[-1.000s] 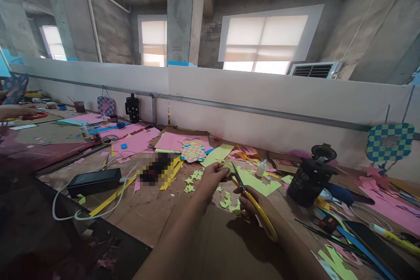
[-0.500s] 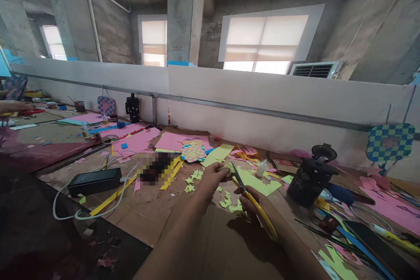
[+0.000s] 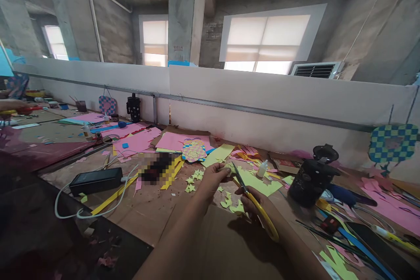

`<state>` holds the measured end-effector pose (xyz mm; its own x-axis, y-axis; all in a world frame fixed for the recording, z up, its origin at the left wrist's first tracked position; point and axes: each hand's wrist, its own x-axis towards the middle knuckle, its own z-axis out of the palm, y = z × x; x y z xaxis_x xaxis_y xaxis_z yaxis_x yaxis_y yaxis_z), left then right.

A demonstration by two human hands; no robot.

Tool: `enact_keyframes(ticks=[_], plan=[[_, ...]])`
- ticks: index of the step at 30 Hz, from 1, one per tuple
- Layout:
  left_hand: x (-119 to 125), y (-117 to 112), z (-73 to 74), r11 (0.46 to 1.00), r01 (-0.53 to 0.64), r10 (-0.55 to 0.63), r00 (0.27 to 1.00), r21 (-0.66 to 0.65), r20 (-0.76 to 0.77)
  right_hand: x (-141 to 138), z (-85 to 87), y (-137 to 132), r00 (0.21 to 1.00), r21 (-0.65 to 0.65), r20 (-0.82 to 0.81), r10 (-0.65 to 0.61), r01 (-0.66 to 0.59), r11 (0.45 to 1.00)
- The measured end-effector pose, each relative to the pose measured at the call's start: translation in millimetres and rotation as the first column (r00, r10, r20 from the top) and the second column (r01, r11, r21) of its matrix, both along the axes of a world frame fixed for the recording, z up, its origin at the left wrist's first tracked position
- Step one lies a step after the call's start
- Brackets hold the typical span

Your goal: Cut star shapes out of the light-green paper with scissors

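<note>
My left hand [image 3: 212, 179] pinches a small piece of yellow-green paper [image 3: 229, 168] above the brown table. My right hand [image 3: 257, 205] grips yellow-handled scissors [image 3: 254, 203], whose blades point up at that paper. Several small yellow-green cut-outs [image 3: 193, 180] and scraps [image 3: 231, 204] lie on the table under and left of my hands. A larger yellow-green sheet [image 3: 259, 182] lies just behind the scissors.
Pink sheets [image 3: 179, 141] and a woven paper piece [image 3: 193, 151] lie behind. A black box with a white cable [image 3: 95, 180] sits left, a small glue bottle [image 3: 261, 169] and a black device [image 3: 310, 179] right. Another person's hand [image 3: 13, 106] works at far left.
Almost nothing has changed: both hands stay at the paper, with only a slight shift of the view.
</note>
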<state>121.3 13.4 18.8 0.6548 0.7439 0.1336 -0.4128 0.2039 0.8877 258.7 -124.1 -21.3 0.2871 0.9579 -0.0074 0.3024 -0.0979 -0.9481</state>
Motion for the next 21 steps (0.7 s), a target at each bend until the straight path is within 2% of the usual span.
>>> enact_keyframes(ticks=[9, 21], plan=[[-0.5, 0.6, -0.2, 1.000, -0.003, 0.003, 1.000, -0.002, -0.002, 2.3, -1.9, -0.9, 0.999, -0.064, 0.019, -0.046, 0.047, 0.997], [1.5, 4.1, -8.6, 1.000, -0.010, 0.010, 1.000, 0.017, 0.005, -7.2, 8.8, -4.6, 0.999, -0.038, 0.033, -0.031, 0.032, 0.999]])
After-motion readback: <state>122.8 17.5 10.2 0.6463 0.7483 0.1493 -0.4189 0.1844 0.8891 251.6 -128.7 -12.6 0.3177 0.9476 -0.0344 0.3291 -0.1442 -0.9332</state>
